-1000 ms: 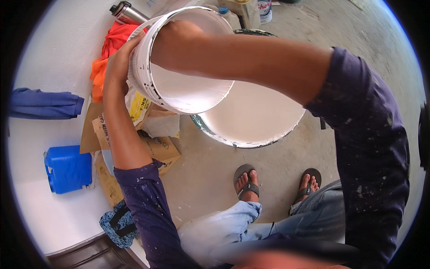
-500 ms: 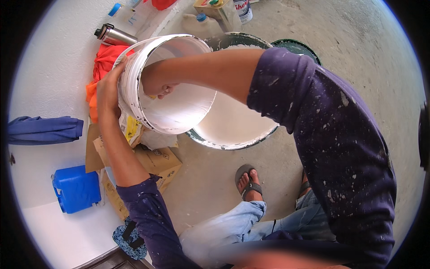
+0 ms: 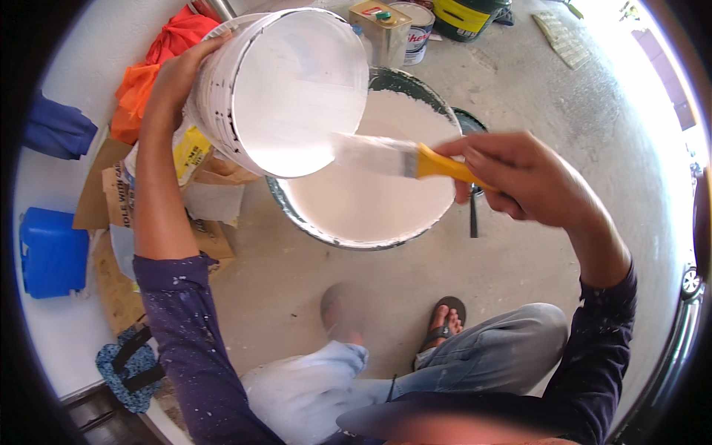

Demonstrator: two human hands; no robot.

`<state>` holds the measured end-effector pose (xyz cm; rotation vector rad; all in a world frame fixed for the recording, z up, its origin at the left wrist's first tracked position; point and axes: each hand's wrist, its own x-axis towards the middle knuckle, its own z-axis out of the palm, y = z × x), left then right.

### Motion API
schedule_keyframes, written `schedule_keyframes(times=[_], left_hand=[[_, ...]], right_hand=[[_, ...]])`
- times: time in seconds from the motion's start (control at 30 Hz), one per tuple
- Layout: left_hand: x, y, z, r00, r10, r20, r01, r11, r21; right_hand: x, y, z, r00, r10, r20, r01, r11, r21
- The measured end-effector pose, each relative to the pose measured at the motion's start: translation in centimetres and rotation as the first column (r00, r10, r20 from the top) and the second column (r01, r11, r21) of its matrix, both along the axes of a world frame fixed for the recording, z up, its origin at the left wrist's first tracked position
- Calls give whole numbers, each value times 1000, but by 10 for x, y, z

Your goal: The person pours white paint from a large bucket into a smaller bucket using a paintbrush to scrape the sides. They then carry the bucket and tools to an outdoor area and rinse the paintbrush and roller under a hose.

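Observation:
My left hand [image 3: 176, 81] grips the rim and side of a white plastic bucket [image 3: 219, 100], which is tilted on its side with its mouth facing right. White paint coats its inside. Closed around the yellow handle of a paintbrush [image 3: 374, 156], my right hand [image 3: 523, 174] is to the right of the bucket. The brush's white-coated end, blurred by motion, is at the bucket's lower right lip. Below them stands a large dark green tub [image 3: 278, 200] holding whitish paint [image 3: 371, 204].
Cardboard boxes [image 3: 215, 245], orange cloth [image 3: 137, 93] and a blue jerrycan [image 3: 53, 252] line the left wall. Behind the tub are a square metal can [image 3: 380, 37], a round paint can [image 3: 417, 33] and a dark bucket with a yellow label [image 3: 463, 18]. A dark lid-like round object [image 3: 469, 121] is partly hidden.
My right hand has come out of the bucket with the paintbrush and moved right. The bucket is still tilted in my left hand. The view has shifted, and one foot is blurred.

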<state>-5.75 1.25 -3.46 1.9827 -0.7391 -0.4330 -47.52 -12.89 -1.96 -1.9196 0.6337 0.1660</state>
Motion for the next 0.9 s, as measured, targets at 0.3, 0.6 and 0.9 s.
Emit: schedule_keyframes(times=[0.3,0.6,0.9], left_hand=[[-2,-1,-3,999,-48,-13,48,999,-18],[1,13,-11,973,-84,215,101,992,-71],[2,14,-12,928,-126,352,149,988,-38]], right_hand=[[-78,9,-74,965,257,58,-114,606,-787],[-104,20,-60,961,269,-63,-193,494,-848],[-130,21,-35,991,85,102,8,724,-690]])
